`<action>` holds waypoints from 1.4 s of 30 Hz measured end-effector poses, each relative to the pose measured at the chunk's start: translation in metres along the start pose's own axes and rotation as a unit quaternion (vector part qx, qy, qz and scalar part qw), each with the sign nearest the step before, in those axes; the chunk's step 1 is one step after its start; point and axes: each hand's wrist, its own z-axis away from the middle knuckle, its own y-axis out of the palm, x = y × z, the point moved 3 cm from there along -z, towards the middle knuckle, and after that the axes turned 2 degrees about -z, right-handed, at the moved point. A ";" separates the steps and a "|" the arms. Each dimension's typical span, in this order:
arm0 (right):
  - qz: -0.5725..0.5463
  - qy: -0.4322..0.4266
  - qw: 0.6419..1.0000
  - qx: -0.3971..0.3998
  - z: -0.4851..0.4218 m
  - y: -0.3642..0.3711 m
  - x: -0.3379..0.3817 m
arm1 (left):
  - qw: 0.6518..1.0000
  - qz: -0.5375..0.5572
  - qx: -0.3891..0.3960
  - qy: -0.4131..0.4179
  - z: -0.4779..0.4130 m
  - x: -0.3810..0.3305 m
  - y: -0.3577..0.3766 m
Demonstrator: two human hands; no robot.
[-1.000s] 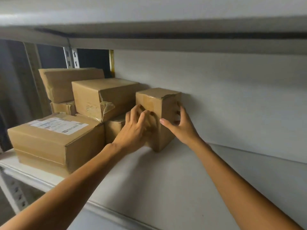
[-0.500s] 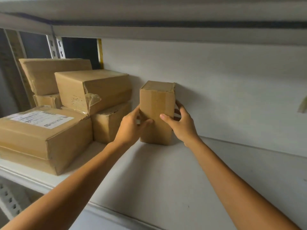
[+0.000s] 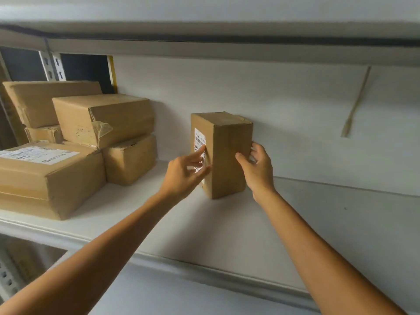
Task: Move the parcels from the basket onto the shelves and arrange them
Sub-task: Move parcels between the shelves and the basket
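Parcel (image 3: 229,155) of plain brown cardboard stands upright on the white shelf (image 3: 227,235), its back against the pale rear wall (image 3: 295,98) and well apart from the other boxes. A small white label (image 3: 199,138) on its left face carries a barcode and lines of print too fine to read.

The left hand (image 3: 184,176) has its fingers spread and fairly straight, with the index fingertip touching that label; it grips nothing. The right hand (image 3: 259,169) holds the parcel from the other side, thumb laid on the front face and fingers curled round the right edge.

At the shelf's left end sits a stack of boxes (image 3: 102,119), one of them with clear tape peeling off its corner. In front of the stack, a large flat box (image 3: 45,183) bears a white shipping label (image 3: 38,153) on top, its text blurred and illegible. A loose strip of tape (image 3: 356,103) hangs on the wall to the right.
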 end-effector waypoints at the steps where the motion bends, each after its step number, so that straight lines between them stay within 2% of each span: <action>1: -0.003 -0.006 1.000 -0.016 0.004 -0.011 0.000 | 1.000 0.000 0.017 0.004 0.005 -0.007 0.008; 4: 0.010 -0.024 0.999 -0.033 0.011 -0.038 0.002 | 0.999 -0.003 0.027 0.018 0.014 -0.021 0.025; 9: 0.066 -0.031 0.997 0.026 0.016 -0.042 0.003 | 0.999 0.023 -0.026 -0.018 0.002 -0.026 0.026; 12: 0.119 -0.029 0.992 0.030 0.017 -0.029 0.000 | 0.997 0.042 -0.044 -0.039 -0.013 -0.018 0.024; 15: 0.162 -0.033 0.986 0.020 0.020 -0.016 -0.004 | 0.994 0.078 -0.044 -0.068 -0.023 -0.004 0.025; 18: 0.155 -0.042 0.987 -0.003 0.021 -0.015 -0.007 | 0.975 0.182 -0.011 -0.131 -0.030 0.014 0.028; 20: 0.131 -0.036 0.991 -0.004 0.022 -0.023 -0.006 | 0.955 0.238 0.043 -0.170 -0.033 0.018 0.032; 23: 0.086 -0.017 0.996 -0.014 0.026 -0.049 -0.003 | 0.933 0.296 0.166 -0.123 -0.037 0.012 0.047; 27: 0.021 0.016 0.998 -0.062 0.046 -0.105 0.004 | 0.903 0.335 0.258 -0.073 -0.039 -0.022 0.077; 31: -0.029 0.037 0.988 -0.145 0.090 -0.187 0.019 | 0.865 0.346 0.361 -0.046 -0.027 -0.078 0.130; 36: -0.036 0.044 0.975 -0.216 0.178 -0.299 0.044 | 0.763 0.357 0.539 0.011 0.027 -0.171 0.207; 42: 0.001 0.033 0.963 -0.267 0.305 -0.409 0.081 | 0.690 0.393 0.605 0.066 0.130 -0.295 0.269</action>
